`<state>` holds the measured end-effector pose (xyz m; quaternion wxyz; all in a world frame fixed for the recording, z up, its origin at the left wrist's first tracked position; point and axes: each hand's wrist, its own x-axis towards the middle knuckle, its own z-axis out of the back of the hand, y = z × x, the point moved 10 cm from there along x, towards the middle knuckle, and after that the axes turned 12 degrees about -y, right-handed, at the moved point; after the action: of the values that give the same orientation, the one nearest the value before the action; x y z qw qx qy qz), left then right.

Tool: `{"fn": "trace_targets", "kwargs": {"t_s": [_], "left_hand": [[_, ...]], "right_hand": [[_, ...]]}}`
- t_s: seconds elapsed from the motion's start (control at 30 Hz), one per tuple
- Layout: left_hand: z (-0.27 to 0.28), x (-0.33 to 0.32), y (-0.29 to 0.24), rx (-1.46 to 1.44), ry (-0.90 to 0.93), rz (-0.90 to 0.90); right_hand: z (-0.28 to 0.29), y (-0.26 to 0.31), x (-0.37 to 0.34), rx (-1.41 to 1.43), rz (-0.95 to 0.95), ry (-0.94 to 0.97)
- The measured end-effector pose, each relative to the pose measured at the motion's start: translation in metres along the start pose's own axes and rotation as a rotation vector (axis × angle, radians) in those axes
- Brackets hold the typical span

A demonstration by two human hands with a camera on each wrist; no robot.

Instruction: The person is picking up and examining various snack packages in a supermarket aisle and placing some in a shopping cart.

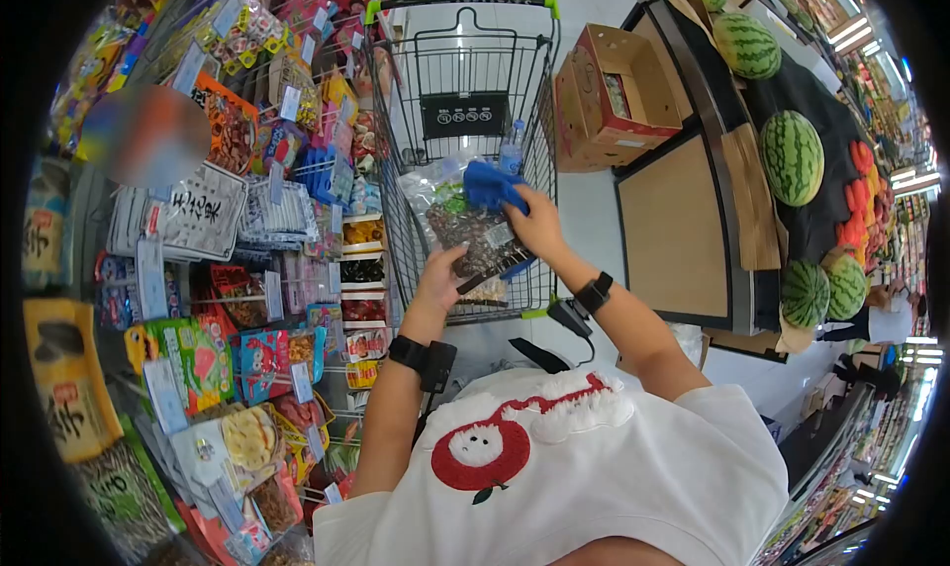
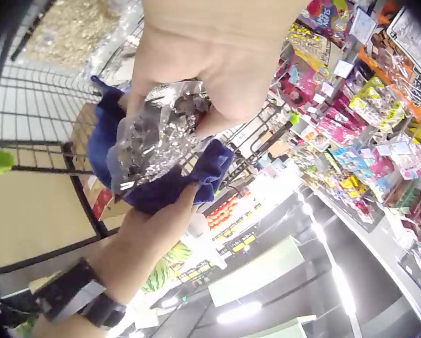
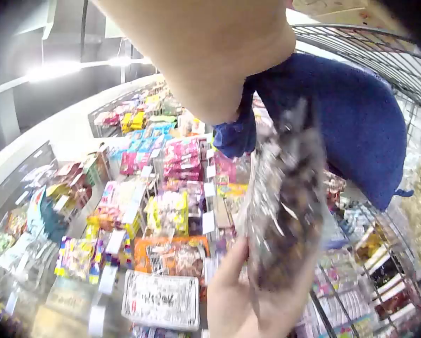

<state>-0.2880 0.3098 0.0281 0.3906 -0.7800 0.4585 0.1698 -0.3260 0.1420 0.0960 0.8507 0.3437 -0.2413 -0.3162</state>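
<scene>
My left hand [image 1: 435, 287] grips the near-left side of a clear plastic bag of dark pieces [image 1: 473, 251], its thumb on the front. In the right wrist view the same bag [image 3: 286, 211] stands edge-on, with my left hand [image 3: 231, 303] around its lower end. A blue cloth [image 1: 487, 185] is bunched in my right hand [image 1: 537, 228] at the bag's upper right. The cloth [image 2: 143, 191] also hangs behind the bag [image 2: 157, 144] in the left wrist view, where my right hand [image 2: 161, 224] pinches it. Both hands are above the shopping cart.
The wire shopping cart [image 1: 460, 44] stands ahead, with a water bottle [image 1: 512, 150] and bagged goods inside. Racks of packaged snacks [image 1: 213, 205] line the left. On the right are an open cardboard box [image 1: 594, 101] and a stand with watermelons [image 1: 792, 157].
</scene>
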Motion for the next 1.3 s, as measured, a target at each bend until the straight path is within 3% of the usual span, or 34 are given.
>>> {"fn": "trace_targets", "kwargs": {"t_s": [0.1, 0.17, 0.2, 0.3, 0.4, 0.5, 0.53, 0.63, 0.67, 0.8, 0.9, 1.0, 1.07, 1.2, 1.3], "left_hand": [[0.014, 0.022, -0.023, 0.115, -0.096, -0.015], [0.014, 0.027, -0.035, 0.116, -0.046, -0.038], [0.014, 0.029, -0.042, 0.137, -0.038, -0.06], [-0.002, 0.015, -0.062, 0.17, 0.018, -0.096], [-0.033, -0.005, -0.087, 0.2, 0.11, -0.161], [-0.063, -0.039, -0.11, 0.403, 0.112, -0.294], [-0.075, -0.052, -0.121, 0.531, 0.119, -0.421], [-0.102, -0.096, -0.135, 0.592, 0.144, -0.6], [-0.112, -0.114, -0.137, 0.544, 0.195, -0.645], [-0.116, -0.184, -0.121, 0.498, 0.174, -0.768], [-0.104, -0.244, -0.097, 0.706, 0.0, -0.859], [-0.107, -0.311, -0.074, 0.657, 0.015, -1.139], [-0.099, -0.344, -0.056, 0.643, -0.009, -1.207], [-0.099, -0.404, -0.031, 0.558, -0.221, -1.211], [-0.092, -0.442, -0.016, 0.394, -0.261, -1.216]], "right_hand": [[-0.011, 0.012, 0.064, -0.071, 0.133, -0.116], [-0.03, -0.015, 0.083, -0.466, 0.054, -0.133], [-0.036, -0.012, 0.084, -0.395, 0.122, -0.173], [-0.068, 0.026, 0.046, 0.513, -0.28, 0.512], [-0.051, 0.063, 0.013, 0.73, -0.382, 0.631], [-0.012, 0.102, 0.016, 0.776, -0.291, 0.542], [0.0, 0.108, 0.019, 0.668, -0.211, 0.517], [0.04, 0.14, 0.014, 0.832, -0.166, 0.442], [0.043, 0.135, 0.009, 0.885, -0.242, 0.429], [0.088, 0.174, -0.031, 0.989, -0.024, 0.627], [0.122, 0.193, -0.073, 1.003, 0.122, 0.707], [0.152, 0.21, -0.11, 0.985, 0.269, 0.801], [0.162, 0.214, -0.138, 1.038, 0.319, 0.874], [0.183, 0.233, -0.174, 1.12, 0.22, 0.931], [0.177, 0.248, -0.201, 1.512, -0.139, 1.116]]}}
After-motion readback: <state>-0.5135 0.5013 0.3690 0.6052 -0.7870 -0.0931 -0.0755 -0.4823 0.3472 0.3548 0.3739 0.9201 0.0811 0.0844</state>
